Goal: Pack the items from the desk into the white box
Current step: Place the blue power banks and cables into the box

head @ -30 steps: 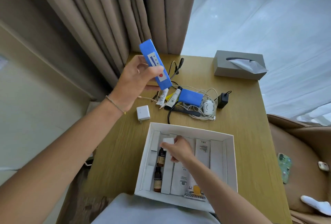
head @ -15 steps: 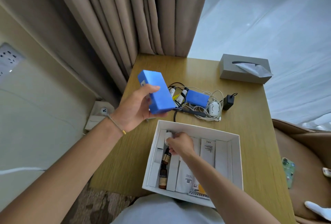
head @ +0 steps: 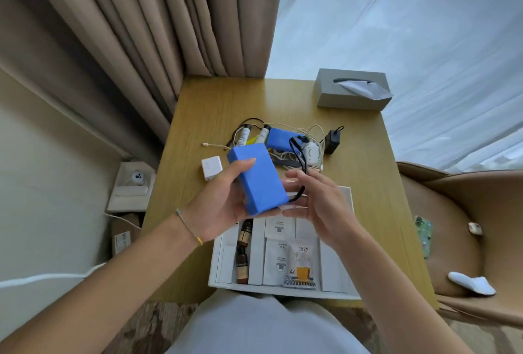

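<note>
Gripping the blue box [head: 259, 181] mid-frame, our left hand [head: 218, 206] wraps its fingers [head: 243, 165] around it above the white box [head: 216, 263]; our right hand [head: 319, 203] hovers beside, fingers spread. Two brown bottles [head: 243, 251] lie inside. Behind, cables [head: 305, 138] clutter the wooden tabletop [head: 215, 107]; curtains [head: 158, 28] upper left.

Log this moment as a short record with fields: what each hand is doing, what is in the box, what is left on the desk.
left hand: left hand grips a blue rectangular block above the box
right hand: right hand open beside the block, a thin black cord at its fingers
box: white cardboard box holds two brown glass bottles and white paper sachets
left on desk: white square charger, smaller blue pack amid tangled white cables, black plug adapter, grey tissue box
</note>
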Demonstrator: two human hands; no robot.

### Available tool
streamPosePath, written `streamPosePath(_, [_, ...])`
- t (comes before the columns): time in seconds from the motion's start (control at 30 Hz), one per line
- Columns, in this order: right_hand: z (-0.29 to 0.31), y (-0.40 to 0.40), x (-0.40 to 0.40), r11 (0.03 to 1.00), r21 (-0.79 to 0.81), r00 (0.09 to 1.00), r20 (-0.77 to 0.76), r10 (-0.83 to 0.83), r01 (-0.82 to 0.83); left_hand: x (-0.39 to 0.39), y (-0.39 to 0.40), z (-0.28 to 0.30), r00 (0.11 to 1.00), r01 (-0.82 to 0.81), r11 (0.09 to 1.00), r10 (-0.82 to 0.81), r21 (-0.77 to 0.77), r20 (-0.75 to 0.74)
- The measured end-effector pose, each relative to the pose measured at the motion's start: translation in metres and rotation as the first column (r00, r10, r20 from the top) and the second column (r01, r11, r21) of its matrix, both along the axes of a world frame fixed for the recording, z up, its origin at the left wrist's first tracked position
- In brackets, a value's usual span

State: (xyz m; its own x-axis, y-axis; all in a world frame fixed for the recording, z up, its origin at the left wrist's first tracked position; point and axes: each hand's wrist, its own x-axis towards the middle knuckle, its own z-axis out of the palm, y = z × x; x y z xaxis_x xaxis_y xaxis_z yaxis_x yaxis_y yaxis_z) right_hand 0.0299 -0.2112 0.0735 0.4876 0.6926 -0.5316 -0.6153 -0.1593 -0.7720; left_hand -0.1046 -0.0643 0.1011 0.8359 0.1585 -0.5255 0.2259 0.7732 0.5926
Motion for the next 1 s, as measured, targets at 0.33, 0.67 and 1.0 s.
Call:
streamPosePath(0.33, [-0.018, -0.037, 0.010, 0.979, -0.204, 0.908, 0.405, 0.109, -0.027, -0.020, -0.021, -0.052, 0.943, 0.302, 0.886, -0.224, 0.350, -0.247])
streamPosePath(0.67, [-0.064, -0.045, 0.011, 0.742, -0.629, 0.645, 0.472, 0.601, -0.231, 0.008, -0.049, -0.118, 0.656, 0.755, 0.391, -0.469, 0.527, -0.592])
streamPosePath(1.0, [-0.092, -0.057, 0.020, 0.561, -0.795, 0.462, 0.418, 0.782, -0.231, 0.021, -0.077, -0.158, 0.593, 0.804, 0.307, -0.470, 0.508, -0.654])
